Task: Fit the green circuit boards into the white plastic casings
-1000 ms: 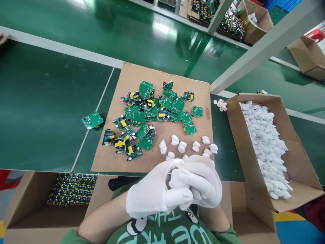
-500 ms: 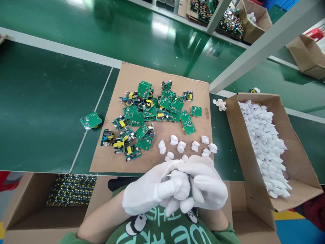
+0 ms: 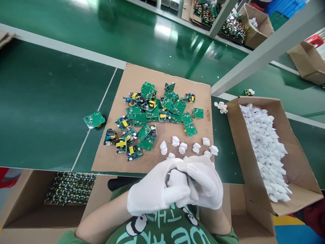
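In white gloves, my two hands meet in front of my chest at the near edge of the cardboard sheet. My left hand (image 3: 157, 189) is closed, thumb and fingers around a small white piece (image 3: 177, 178). My right hand (image 3: 204, 181) grips the same piece from the other side, its fingers bent over it. Dark edges show beside the piece; the gloves hide what lies beneath. Just beyond my fingers lie several loose white pieces (image 3: 182, 148). Farther off, a heap of green circuit boards (image 3: 139, 119) covers the middle of the sheet.
Under the boards is a cardboard sheet (image 3: 167, 132) on the green table. A carton (image 3: 235, 135) of white pieces stands to the right, near a small pile of pale discs (image 3: 222, 107). One board (image 3: 94, 119) lies left. Below the edge, another carton (image 3: 22, 200) holds boards.
Half a second ago my right fingers were more spread and the white piece more exposed; now they have drawn in around it. Both hands remain in nearly the same place.
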Tool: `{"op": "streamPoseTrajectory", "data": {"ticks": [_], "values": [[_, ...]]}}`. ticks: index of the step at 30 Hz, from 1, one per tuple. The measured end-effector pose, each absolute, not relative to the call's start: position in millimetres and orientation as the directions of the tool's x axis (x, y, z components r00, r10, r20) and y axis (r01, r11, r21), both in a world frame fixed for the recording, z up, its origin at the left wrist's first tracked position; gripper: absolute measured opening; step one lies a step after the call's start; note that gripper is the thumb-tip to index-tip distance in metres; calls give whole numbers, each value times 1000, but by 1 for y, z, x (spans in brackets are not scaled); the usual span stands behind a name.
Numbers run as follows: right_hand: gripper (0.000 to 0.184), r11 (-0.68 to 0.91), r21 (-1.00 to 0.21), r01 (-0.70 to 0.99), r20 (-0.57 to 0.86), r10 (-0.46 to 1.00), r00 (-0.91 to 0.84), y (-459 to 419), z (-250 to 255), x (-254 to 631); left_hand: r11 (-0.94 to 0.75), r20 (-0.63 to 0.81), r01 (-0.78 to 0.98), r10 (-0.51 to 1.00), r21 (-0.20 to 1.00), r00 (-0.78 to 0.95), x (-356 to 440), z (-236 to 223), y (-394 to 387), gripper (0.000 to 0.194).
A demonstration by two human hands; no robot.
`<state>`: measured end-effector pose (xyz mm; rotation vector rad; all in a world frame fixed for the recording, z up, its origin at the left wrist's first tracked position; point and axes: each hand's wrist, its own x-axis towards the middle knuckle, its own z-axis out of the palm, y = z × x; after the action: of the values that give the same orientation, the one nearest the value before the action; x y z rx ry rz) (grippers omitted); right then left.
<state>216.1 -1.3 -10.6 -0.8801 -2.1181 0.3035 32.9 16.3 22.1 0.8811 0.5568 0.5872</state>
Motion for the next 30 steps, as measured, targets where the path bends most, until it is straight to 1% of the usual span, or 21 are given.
{"op": "streamPoseTrajectory", "data": {"ticks": [1,2,4,6,8,9,11,12,13,15,17,19,21,22,24,25,26,27,28,29,30], "values": [[69,754,-471,459,622,652,-433,2,-7,215,489,-235,-201,689,849,686,33,23,16,15],[63,771,-462,438,633,633,-446,5,-2,214,486,-275,-164,707,858,652,33,23,16,14],[50,788,-451,420,583,616,-529,14,10,213,478,-319,-137,748,868,582,33,24,16,18],[47,787,-449,423,504,614,-607,22,22,211,434,-259,-208,790,876,555,33,24,17,26],[42,782,-448,432,469,618,-631,27,30,207,388,-142,-325,801,863,582,31,23,18,33],[36,784,-442,436,476,617,-627,29,33,205,385,-101,-370,796,846,596,29,22,18,36],[25,796,-409,447,512,605,-609,32,34,201,423,-110,-409,792,808,601,25,20,16,39],[24,807,-384,450,535,591,-604,32,33,199,444,-141,-410,796,797,589,23,18,14,41],[28,817,-362,448,551,576,-604,32,32,197,462,-172,-414,803,784,571,21,16,12,44],[40,836,-350,423,560,548,-621,33,30,195,515,-231,-432,798,740,557,18,11,8,49],[46,840,-358,408,536,543,-647,34,34,193,583,-276,-449,767,677,579,18,4,7,54],[45,831,-371,415,492,555,-671,41,43,192,605,-299,-472,764,642,572,18,-2,9,62],[37,805,-396,442,436,589,-681,60,56,192,517,-289,-491,835,701,468,15,-7,11,65],[32,783,-411,467,404,616,-676,75,62,193,447,-273,-486,881,751,387,12,-8,10,62],[22,691,-416,591,334,720,-608,118,69,199,318,-236,-413,942,854,238,1,-7,5,49],[23,621,-372,690,273,784,-558,144,68,202,254,-202,-349,963,902,179,-6,-6,1,44],[26,516,-311,798,232,855,-463,172,65,206,182,-156,-266,981,947,114,-13,-4,-3,42],[29,445,-296,845,246,890,-383,199,59,209,105,-99,-159,994,982,45,-21,-2,-6,41],[34,388,-294,873,274,910,-312,224,51,212,32,-32,-17,999,999,-31,-27,-1,-8,39],[35,344,-292,892,273,924,-267,247,42,214,-40,56,157,994,987,-95,-32,-1,-10,37],[33,314,-290,904,255,936,-243,265,34,216,-109,162,340,978,934,-132,-36,-2,-9,36]]}}
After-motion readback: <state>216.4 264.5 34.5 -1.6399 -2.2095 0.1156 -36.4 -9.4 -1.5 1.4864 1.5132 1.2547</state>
